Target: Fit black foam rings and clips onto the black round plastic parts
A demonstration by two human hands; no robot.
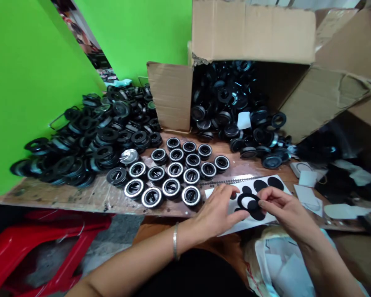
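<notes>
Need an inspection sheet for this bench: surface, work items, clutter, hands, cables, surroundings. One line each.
Surface: brown tabletop, scattered with small specks.
Work items: white sheet bearing black round pieces; round units with silvery rims grouped to its left.
Clutter: heap of black round parts at left; more inside and in front of an open cardboard box; paper scraps at right.
Hands: left hand over the sheet, thumb and fingers apart; right hand with fingertips together at a black disc, grip unclear.
Cables: nothing seen.
Surroundings: green panels behind, red furniture lower left.
</notes>
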